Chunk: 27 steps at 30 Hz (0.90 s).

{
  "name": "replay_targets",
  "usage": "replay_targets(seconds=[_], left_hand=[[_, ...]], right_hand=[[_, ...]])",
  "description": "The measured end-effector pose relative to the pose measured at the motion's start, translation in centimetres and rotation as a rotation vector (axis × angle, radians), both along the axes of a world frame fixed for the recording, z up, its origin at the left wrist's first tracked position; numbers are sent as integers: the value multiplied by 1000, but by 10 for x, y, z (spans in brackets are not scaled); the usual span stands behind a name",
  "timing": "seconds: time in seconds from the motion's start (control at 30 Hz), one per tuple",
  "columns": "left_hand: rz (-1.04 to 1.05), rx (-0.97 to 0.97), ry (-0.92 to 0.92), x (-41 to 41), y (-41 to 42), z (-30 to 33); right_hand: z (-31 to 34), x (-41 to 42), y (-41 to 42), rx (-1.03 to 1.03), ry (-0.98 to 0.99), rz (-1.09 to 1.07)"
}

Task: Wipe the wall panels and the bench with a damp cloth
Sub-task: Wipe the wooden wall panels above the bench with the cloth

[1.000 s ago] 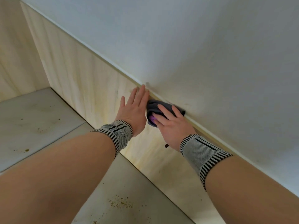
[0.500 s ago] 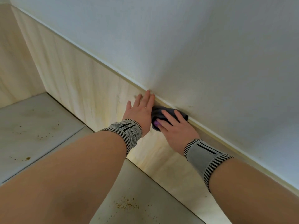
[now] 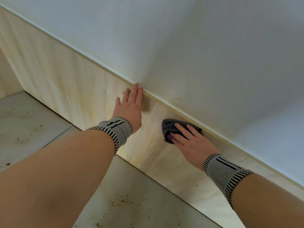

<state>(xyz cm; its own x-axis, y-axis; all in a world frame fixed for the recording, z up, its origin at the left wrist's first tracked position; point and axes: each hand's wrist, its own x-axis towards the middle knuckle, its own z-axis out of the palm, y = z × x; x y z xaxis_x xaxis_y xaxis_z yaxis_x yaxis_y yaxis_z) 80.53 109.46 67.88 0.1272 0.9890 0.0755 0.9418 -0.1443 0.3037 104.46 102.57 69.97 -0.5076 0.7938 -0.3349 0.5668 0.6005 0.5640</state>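
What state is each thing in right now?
left hand: open, flat on the wall panel
right hand: presses the cloth to the panel
cloth: bunched, under the fingers
wall panel: yellow-stained
bench: speckled with brown crumbs

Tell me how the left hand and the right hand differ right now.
The left hand lies flat and bare on the wood panel, fingers straight; the right hand presses a dark cloth against it. The left hand's fingertips reach the trim; the right hand sits just below it. Both wear striped wristbands.
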Motion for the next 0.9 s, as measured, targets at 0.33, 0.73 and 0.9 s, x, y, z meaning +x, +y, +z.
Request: replay_targets(seconds=[0.33,0.73,0.9], left_hand=[[-21,12,33,-1,2,-4],[17,20,-48,6,1,-6],[39,6,-90,14,-10,-22]], right_hand=[[-17,-85,53,81,66,110],[-6,27,-15,-68,-82,49],[-7,-25,20,25,-24,133]])
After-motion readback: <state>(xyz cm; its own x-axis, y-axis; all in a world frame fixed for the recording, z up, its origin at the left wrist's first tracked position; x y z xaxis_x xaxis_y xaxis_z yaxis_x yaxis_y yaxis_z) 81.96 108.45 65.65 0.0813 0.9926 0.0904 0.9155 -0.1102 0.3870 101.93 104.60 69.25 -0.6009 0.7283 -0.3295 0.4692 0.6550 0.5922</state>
